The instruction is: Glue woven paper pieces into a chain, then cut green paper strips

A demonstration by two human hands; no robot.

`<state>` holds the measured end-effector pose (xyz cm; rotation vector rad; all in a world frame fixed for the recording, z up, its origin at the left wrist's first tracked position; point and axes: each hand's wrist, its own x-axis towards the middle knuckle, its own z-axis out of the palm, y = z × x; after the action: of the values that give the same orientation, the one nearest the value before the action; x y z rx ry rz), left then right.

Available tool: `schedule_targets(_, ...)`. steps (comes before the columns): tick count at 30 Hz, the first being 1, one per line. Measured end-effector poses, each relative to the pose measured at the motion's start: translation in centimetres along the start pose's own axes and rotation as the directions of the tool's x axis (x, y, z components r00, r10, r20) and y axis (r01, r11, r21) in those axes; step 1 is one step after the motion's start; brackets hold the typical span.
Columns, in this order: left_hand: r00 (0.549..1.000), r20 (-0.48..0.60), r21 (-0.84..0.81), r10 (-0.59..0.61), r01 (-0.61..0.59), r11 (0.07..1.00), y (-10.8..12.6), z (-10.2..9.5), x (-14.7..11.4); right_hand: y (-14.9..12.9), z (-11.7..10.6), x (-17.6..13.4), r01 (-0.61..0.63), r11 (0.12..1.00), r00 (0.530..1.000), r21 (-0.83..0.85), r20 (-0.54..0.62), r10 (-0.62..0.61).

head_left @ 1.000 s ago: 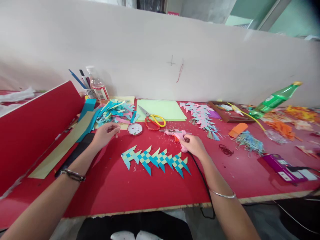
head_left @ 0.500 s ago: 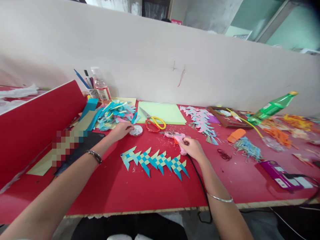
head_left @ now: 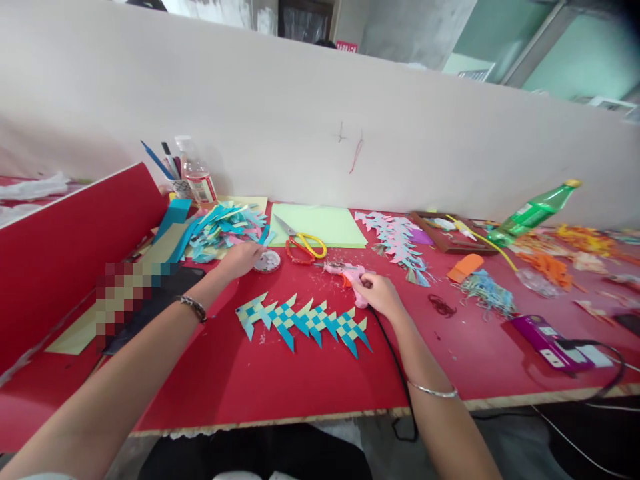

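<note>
My left hand (head_left: pixel 242 259) is at the rim of a small round dish (head_left: pixel 267 262) with small pale bits in it. Its fingers are pinched together, and whatever may be between them is hidden. A pink glue gun (head_left: pixel 353 273) lies on the table with its nozzle pointing left; my right hand (head_left: pixel 379 293) is closed around its handle. Between my forearms lies a woven paper fish chain (head_left: pixel 305 320) in blue and pale yellow, touched by neither hand. Red-and-yellow-handled scissors (head_left: pixel 307 248) rest just behind the dish.
A heap of cut paper strips (head_left: pixel 227 230) lies back left, near a clear bottle (head_left: pixel 200 177). Pale green sheets (head_left: pixel 325 223) and a pink-blue paper chain (head_left: pixel 393 237) are behind. To the right are a tilted green bottle (head_left: pixel 537 212) and a purple power strip (head_left: pixel 547 340). The gun's black cord (head_left: pixel 397 360) hangs over the front edge.
The whole view has shifted slightly. My left hand has moved a little away from me along the dish's rim, fingers still pinched. My right hand still holds the glue gun in place.
</note>
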<state>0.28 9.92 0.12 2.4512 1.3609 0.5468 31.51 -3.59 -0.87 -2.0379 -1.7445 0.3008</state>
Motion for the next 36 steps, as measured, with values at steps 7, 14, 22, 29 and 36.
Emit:
schedule_targets(7,0.998,0.066,-0.127,-0.008,0.016,0.992,0.5,-1.8,-1.1,0.0,0.0,0.0,0.006,1.000,1.000,-0.006,0.000,-0.006)
schedule_targets(14,0.990,0.136,-0.282,-0.021,0.059,0.958,-0.3,-2.7,-5.5,-0.4,-0.3,-0.2,0.001,1.000,1.000,-0.024,-0.008,-0.001)
schedule_targets(22,0.983,0.009,-0.523,-0.185,0.162,0.837,-0.8,-1.2,-7.8,-0.6,-0.8,-0.3,0.024,0.999,0.987,0.029,-0.160,-0.019)
schedule_targets(29,0.964,0.112,-0.749,-0.239,0.240,0.617,-0.2,-1.1,-8.4,-0.1,-0.5,-0.1,0.018,0.999,0.978,-0.036,-0.208,-0.025)
schedule_targets(36,0.932,0.163,-0.818,-0.323,0.311,0.484,1.3,-1.8,-8.7,-0.7,-0.1,-0.3,0.087,0.996,0.970,-0.008,-0.229,-0.086)
